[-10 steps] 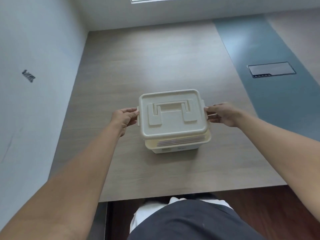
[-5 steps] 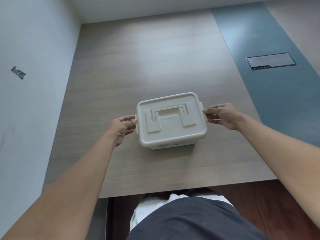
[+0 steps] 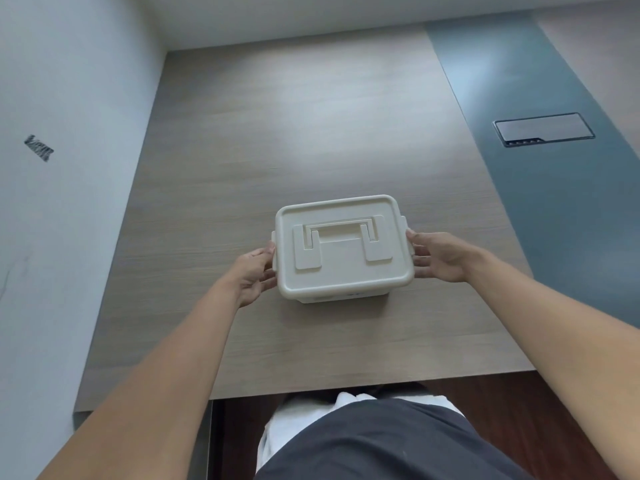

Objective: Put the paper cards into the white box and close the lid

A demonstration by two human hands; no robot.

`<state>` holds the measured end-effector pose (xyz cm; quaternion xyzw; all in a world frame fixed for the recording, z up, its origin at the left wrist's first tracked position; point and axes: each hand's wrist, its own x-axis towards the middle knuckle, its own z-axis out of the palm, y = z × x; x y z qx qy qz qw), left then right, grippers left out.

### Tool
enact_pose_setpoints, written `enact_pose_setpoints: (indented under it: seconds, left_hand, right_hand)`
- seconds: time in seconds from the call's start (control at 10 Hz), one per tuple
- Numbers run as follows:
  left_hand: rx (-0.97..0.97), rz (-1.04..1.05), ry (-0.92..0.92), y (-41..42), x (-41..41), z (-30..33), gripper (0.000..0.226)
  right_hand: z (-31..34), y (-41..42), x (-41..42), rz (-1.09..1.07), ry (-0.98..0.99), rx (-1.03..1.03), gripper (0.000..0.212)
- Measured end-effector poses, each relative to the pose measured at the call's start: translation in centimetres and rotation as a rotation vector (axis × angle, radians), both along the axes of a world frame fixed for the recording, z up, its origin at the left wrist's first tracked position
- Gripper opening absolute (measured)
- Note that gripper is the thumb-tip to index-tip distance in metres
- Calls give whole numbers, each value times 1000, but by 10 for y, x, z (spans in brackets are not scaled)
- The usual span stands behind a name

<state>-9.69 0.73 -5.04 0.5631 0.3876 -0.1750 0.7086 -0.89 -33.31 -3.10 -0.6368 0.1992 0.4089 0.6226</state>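
Box position: I see the white box (image 3: 341,297) near the middle of the wooden surface (image 3: 311,133), a little toward my edge, with bare wood all round it.
Lid: the lid (image 3: 343,249) sits flat on top and covers the box; only a thin strip of the front wall shows beneath it. The carry handle (image 3: 337,232) lies folded down in its recess.
Paper cards: none in sight anywhere; I judge they are inside, though the lid hides them.
Left grip: my left hand (image 3: 254,275) is at the left short side, fingertips touching the latch tab there, hand loosely spread and not wrapped round anything.
Right grip: my right hand (image 3: 438,256) mirrors it on the right side, fingers extended against the right latch tab, likewise unclenched.
Handling, my judgement: stiff moulded plastic, smooth and a bit slippery, light even with paper in it, not fragile.
Where to hold: the two side tabs for pressing the lid shut; the top handle or both short sides for carrying.
Risk: pressing one side alone may slide the light box.
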Motion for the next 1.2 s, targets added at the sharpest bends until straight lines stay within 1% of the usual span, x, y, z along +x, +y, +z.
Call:
enact_pose_setpoints:
  seconds: [0.1,0.2,0.3,0.4,0.5,0.6,0.7,0.8,0.9,1.0,1.1,1.2]
  left_hand:
    - [2,43,-10,-1,1,-2,17]
    - [50,82,-42,-3,2,-2,13]
    - [205,46,-137,-1,3,-2,14]
    - [423,-81,-206,-7,-2,4,22]
    - [590,-177,-295,-15,-12,2,24]
    - [765,-227,-318,-21,-12,0,29]
    - [939,-240,-296,-28,-8,1,31]
    - [993,-259,-266,-33,-7,1,40]
    - [1006,-281,-300,-30,-6,-2,41]
    - [972,-252,-300,-25,-8,-7,42]
    - [901,-26,-280,-26,-27,-20,53]
    - [1015,-33,-200,-32,-62,-46,54]
  right_hand:
    - [-4,2,1,-33,-24,12,25]
    - [-7,0,1,-18,-43,12,26]
    - [-8,1,2,28,-261,-147,28]
    - [-6,7,0,248,-662,-532,34]
    - [-6,16,-15,269,-788,-593,43]
    - [-13,25,-25,209,-822,-595,32]
    - [-15,36,-25,176,-855,-687,41]
    - [-18,41,-27,149,-871,-733,43]
    - [-20,36,-26,125,-861,-623,39]
    - [-23,27,-28,52,-779,-504,53]
    - [-43,9,-44,-10,-745,-596,60]
    - [-75,-10,-74,159,-741,-838,57]
